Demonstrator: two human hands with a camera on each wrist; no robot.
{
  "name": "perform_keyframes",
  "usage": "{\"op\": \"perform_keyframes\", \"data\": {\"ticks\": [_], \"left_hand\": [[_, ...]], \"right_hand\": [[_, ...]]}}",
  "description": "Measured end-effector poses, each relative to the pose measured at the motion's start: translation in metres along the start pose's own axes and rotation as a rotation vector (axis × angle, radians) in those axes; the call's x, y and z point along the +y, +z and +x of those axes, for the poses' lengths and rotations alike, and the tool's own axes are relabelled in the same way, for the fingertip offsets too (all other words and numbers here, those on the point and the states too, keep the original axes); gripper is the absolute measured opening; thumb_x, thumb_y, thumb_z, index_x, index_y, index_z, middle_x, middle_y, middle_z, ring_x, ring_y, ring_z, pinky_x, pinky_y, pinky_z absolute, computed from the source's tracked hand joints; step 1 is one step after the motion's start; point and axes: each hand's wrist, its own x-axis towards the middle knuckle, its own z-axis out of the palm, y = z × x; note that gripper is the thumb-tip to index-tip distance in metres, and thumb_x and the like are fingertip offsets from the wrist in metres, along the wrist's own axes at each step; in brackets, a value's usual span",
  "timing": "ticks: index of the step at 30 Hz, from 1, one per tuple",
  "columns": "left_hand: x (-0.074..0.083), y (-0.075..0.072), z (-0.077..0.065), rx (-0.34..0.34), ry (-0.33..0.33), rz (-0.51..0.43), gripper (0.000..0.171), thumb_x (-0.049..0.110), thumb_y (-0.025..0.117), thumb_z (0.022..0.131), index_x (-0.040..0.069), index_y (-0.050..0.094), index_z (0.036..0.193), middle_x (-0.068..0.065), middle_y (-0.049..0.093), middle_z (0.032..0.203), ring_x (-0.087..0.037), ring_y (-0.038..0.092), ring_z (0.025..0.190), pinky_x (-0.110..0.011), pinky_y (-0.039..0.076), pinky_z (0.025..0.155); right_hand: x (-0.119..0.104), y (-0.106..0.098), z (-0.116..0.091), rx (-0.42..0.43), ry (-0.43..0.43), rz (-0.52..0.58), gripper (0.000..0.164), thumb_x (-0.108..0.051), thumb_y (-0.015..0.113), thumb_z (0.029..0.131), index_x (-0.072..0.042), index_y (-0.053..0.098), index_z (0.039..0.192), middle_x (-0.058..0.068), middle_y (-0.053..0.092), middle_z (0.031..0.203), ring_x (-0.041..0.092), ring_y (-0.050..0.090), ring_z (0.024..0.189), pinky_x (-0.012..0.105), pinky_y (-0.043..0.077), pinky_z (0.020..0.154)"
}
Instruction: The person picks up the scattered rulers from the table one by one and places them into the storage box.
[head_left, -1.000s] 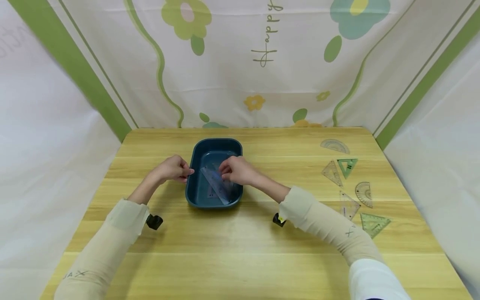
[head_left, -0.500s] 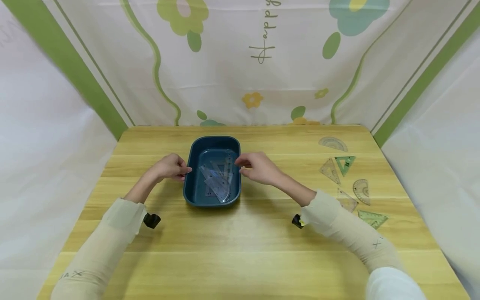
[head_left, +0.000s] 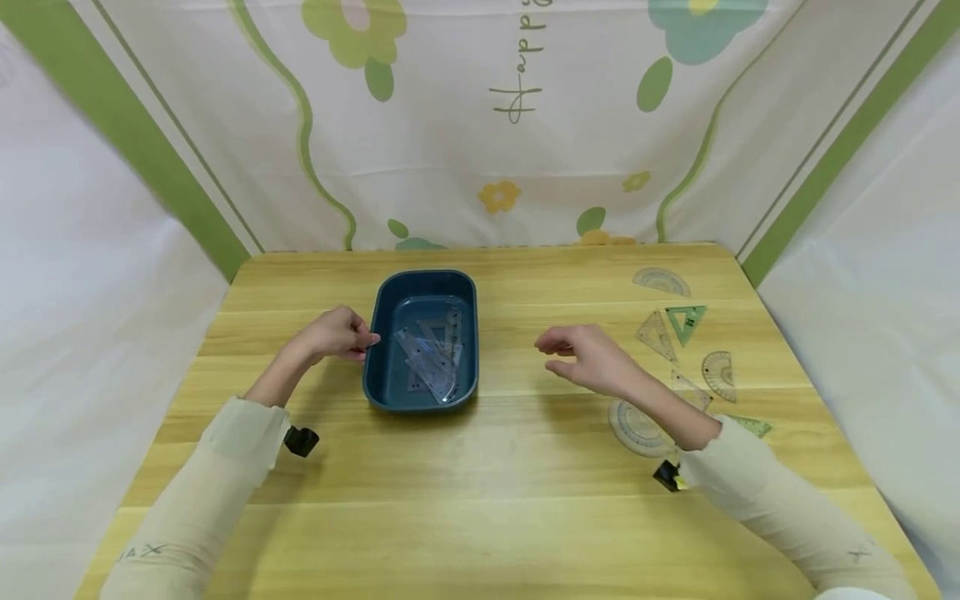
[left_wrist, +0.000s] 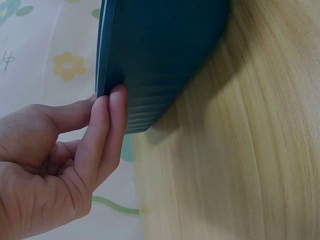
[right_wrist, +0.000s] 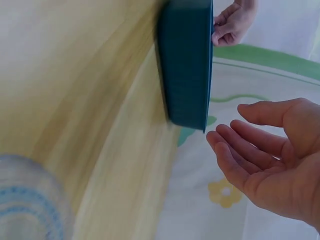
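A dark blue rectangular bin (head_left: pixel 382 379) stands left of the table's middle. Inside it lie several clear plastic rulers and set squares (head_left: pixel 429 367), overlapping one another. My left hand (head_left: pixel 339 333) pinches the bin's left rim, thumb over the edge and fingers against the outer wall, as the left wrist view shows. To the right of the bin, my right hand (head_left: pixel 592 358) hangs over the table with nothing in it, its fingers loosely bent and apart from the thumb. A clear round protractor (head_left: pixel 639 429) lies beneath the right forearm, partly covered by it.
On the right of the table are a half-round protractor (head_left: pixel 662 282), a green set square (head_left: pixel 686 323), a clear set square (head_left: pixel 657 336) and another protractor (head_left: pixel 718 375). The arm partly hides a second green set square (head_left: pixel 752 425). A printed curtain (head_left: pixel 450 125) hangs behind.
My right hand has left the bin and moved right over the table, leaving the rulers and set squares inside. The round protractor has come into sight. My left hand stays at the rim.
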Motion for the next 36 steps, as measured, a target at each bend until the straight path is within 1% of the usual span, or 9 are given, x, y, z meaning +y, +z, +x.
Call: {"op": "perform_keyframes", "data": {"ticks": [4,11,15,18,23,26,29,32,36], "left_hand": [[0.0,-0.001,0.0,-0.006,0.001,-0.004,0.027,0.012,0.056,0.102,-0.005,0.063,0.082,-0.005,0.06,0.071,-0.014,0.061,0.062,-0.034,0.061,0.07],[0.0,0.0,-0.001,-0.008,0.005,-0.018,0.028,0.009,0.055,0.102,-0.003,0.063,0.079,-0.005,0.061,0.076,-0.015,0.059,0.062,-0.039,0.061,0.074],[0.0,0.0,0.0,-0.002,0.003,-0.023,0.028,0.009,0.055,0.102,-0.002,0.062,0.078,-0.006,0.062,0.078,-0.015,0.059,0.061,-0.037,0.061,0.072],[0.001,-0.001,0.0,-0.007,0.005,-0.019,0.027,0.01,0.055,0.102,-0.003,0.062,0.079,-0.006,0.062,0.077,-0.014,0.059,0.061,-0.036,0.06,0.071],[0.002,0.0,0.001,-0.014,-0.004,-0.009,0.027,0.012,0.056,0.103,-0.005,0.063,0.082,-0.004,0.059,0.07,-0.014,0.059,0.06,-0.033,0.06,0.069],[0.003,0.0,0.001,-0.015,0.002,-0.01,0.027,0.011,0.055,0.103,-0.005,0.063,0.081,-0.004,0.059,0.072,-0.014,0.059,0.06,-0.032,0.06,0.068],[0.005,0.0,0.001,-0.014,0.005,-0.018,0.027,0.011,0.055,0.102,-0.004,0.062,0.081,-0.005,0.059,0.074,-0.013,0.059,0.06,-0.031,0.059,0.067],[0.005,0.0,0.0,-0.015,0.007,-0.01,0.027,0.011,0.056,0.102,-0.005,0.062,0.081,-0.004,0.059,0.072,-0.013,0.059,0.06,-0.031,0.059,0.067],[0.004,0.0,-0.001,-0.016,0.005,-0.006,0.027,0.011,0.056,0.102,-0.006,0.062,0.083,-0.004,0.059,0.072,-0.012,0.059,0.06,-0.032,0.06,0.069]], "right_hand": [[0.012,-0.003,-0.018,0.014,0.034,-0.033,0.031,-0.006,0.07,0.092,0.0,0.065,0.122,0.017,0.07,0.118,0.033,0.068,0.107,0.048,0.055,0.093],[0.027,-0.007,-0.046,0.047,0.083,-0.085,0.034,-0.006,0.072,0.09,0.004,0.064,0.121,0.019,0.07,0.113,0.034,0.068,0.102,0.049,0.056,0.089],[0.035,-0.006,-0.061,0.061,0.132,-0.104,0.037,-0.006,0.073,0.088,0.007,0.063,0.121,0.022,0.069,0.111,0.035,0.068,0.099,0.049,0.056,0.087],[0.043,-0.003,-0.071,0.071,0.185,-0.12,0.04,-0.008,0.075,0.087,0.008,0.062,0.121,0.022,0.069,0.11,0.035,0.068,0.096,0.048,0.057,0.083],[0.051,0.003,-0.084,0.059,0.282,-0.162,0.046,-0.013,0.078,0.085,0.009,0.061,0.121,0.022,0.068,0.109,0.035,0.067,0.095,0.045,0.058,0.077],[0.055,0.008,-0.089,0.043,0.319,-0.202,0.048,-0.015,0.08,0.082,0.01,0.061,0.119,0.022,0.065,0.107,0.034,0.066,0.093,0.044,0.057,0.075],[0.059,0.013,-0.095,0.025,0.331,-0.249,0.052,-0.019,0.083,0.08,0.011,0.06,0.116,0.023,0.062,0.105,0.033,0.064,0.09,0.045,0.056,0.074],[0.063,0.02,-0.099,0.009,0.337,-0.281,0.056,-0.024,0.086,0.077,0.01,0.06,0.113,0.023,0.062,0.104,0.033,0.063,0.088,0.046,0.055,0.074],[0.067,0.028,-0.101,0.011,0.353,-0.279,0.06,-0.027,0.088,0.075,0.009,0.058,0.114,0.022,0.062,0.102,0.033,0.062,0.088,0.047,0.053,0.074]]}}
